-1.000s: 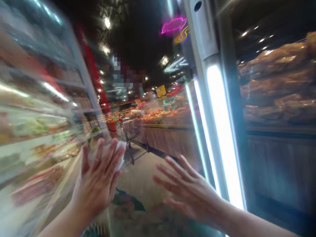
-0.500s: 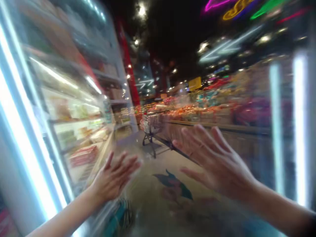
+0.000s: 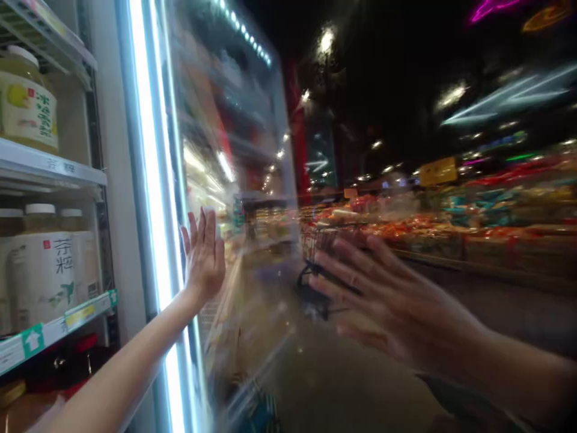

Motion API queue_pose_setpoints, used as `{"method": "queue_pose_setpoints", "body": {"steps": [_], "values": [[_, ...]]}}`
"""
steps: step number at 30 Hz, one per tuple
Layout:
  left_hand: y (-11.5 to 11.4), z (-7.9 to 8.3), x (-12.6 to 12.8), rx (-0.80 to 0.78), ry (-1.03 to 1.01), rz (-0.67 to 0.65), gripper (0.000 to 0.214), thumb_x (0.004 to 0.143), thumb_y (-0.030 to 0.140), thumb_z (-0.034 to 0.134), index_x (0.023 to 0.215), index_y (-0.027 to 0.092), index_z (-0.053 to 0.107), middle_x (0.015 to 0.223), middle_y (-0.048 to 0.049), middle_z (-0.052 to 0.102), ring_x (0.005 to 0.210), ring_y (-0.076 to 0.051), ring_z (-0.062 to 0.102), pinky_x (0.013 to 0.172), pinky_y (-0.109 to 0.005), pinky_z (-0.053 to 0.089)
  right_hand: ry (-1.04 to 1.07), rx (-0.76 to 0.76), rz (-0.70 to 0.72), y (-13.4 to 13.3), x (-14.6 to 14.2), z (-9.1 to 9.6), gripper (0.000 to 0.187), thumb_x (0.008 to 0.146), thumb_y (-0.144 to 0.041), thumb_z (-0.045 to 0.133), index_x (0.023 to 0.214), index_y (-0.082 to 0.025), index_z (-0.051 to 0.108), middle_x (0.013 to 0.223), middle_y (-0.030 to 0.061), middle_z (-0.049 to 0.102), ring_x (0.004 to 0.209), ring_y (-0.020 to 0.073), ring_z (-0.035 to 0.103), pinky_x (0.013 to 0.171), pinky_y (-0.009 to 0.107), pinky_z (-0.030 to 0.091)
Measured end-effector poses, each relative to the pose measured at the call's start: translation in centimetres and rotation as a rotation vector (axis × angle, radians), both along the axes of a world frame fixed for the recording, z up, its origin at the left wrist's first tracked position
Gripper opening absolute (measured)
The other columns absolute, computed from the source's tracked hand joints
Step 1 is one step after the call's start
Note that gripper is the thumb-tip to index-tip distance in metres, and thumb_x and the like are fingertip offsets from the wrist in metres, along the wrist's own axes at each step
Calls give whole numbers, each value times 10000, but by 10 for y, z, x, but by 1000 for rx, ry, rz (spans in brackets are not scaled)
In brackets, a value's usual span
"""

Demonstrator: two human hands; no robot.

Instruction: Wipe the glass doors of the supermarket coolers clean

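My left hand (image 3: 204, 255) is raised with its fingers stretched upward, holding nothing. It is nearest to the glass door (image 3: 252, 120) of a lit cooler; whether the palm touches the glass I cannot tell. My right hand (image 3: 383, 294), smeared by motion, reaches in from the right with its fingers spread and nothing in them. Bottles with white caps stand on the cooler shelves at the left: a yellowish one (image 3: 27, 102) above, and a bottle with a tea label (image 3: 42, 264) below.
A bright light strip (image 3: 155, 180) runs down the cooler's frame. Behind my right hand stands a shopping cart (image 3: 315, 282) on the floor (image 3: 324, 373). A blurred display of goods (image 3: 487, 216) stretches along the right, below a yellow sign (image 3: 438, 171).
The view has swung left, bringing the bottle shelves in. My left hand has risen and its fingers now point up. The right hand stays spread.
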State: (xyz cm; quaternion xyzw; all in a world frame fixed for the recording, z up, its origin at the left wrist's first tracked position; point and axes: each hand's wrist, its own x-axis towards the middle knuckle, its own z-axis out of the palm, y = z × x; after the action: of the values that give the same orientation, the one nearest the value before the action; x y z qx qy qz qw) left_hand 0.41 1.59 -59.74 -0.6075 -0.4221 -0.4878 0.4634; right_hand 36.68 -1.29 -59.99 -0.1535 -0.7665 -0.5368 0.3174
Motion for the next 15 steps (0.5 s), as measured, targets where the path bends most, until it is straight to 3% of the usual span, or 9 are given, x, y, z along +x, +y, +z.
{"method": "queue_pose_setpoints", "body": {"steps": [2, 4, 6, 8, 10, 12, 15], "values": [[2, -6, -8, -39, 47, -21, 670, 1069, 287, 283, 1674, 275, -7, 1760, -62, 132, 1622, -255, 21, 1335, -546, 106, -157, 9, 35, 5, -6, 2, 605, 1001, -583, 467, 1522, -284, 540, 1660, -4, 434, 1573, 271, 323, 1345, 510, 174], [5, -6, -20, -61, 100, -39, 677, 1064, 277, 327, 1673, 304, 33, 1752, -60, 176, 1624, -247, 60, 1334, -555, 130, -165, 37, 22, 8, -3, 17, 600, 1013, -576, 453, 1548, -308, 499, 1665, -28, 422, 1570, 248, 332, 1341, 504, 201], [9, 6, -32, 4, 27, -46, 650, 1069, 286, 302, 1674, 296, 63, 1752, -61, 169, 1625, -261, 13, 1333, -584, 94, -68, 52, -14, 8, 5, 35, 619, 1019, -542, 487, 1591, -314, 422, 1682, -21, 390, 1576, 267, 322, 1330, 552, 218], [12, 23, -35, 68, -70, -59, 643, 1073, 311, 268, 1675, 268, 46, 1759, -68, 115, 1624, -271, -41, 1333, -596, 73, -3, 47, -24, 5, 16, 41, 624, 1020, -506, 501, 1606, -323, 389, 1683, -23, 382, 1581, 276, 308, 1337, 572, 180], [12, 32, -23, 71, -28, -88, 674, 1071, 360, 283, 1674, 250, 2, 1761, -80, 65, 1626, -273, -49, 1334, -587, 94, -48, 35, 13, 3, 27, 32, 574, 1028, -483, 461, 1587, -358, 417, 1663, -62, 410, 1579, 240, 313, 1361, 526, 111], [9, 32, 0, 29, 160, -122, 745, 1057, 470, 326, 1673, 227, -17, 1757, -105, 86, 1631, -275, -5, 1335, -569, 129, -132, 24, 58, 3, 40, 20, 518, 1042, -437, 385, 1553, -402, 461, 1622, -109, 464, 1554, 182, 360, 1370, 460, 100], [5, 31, 38, -2, 290, -128, 803, 1038, 565, 333, 1673, 213, -10, 1753, -126, 142, 1634, -282, 15, 1336, -568, 95, 16, 41, -9, 4, 66, 18, 549, 1021, -465, 440, 1563, -379, 456, 1641, -64, 442, 1557, 227, 358, 1360, 502, 136]]}}
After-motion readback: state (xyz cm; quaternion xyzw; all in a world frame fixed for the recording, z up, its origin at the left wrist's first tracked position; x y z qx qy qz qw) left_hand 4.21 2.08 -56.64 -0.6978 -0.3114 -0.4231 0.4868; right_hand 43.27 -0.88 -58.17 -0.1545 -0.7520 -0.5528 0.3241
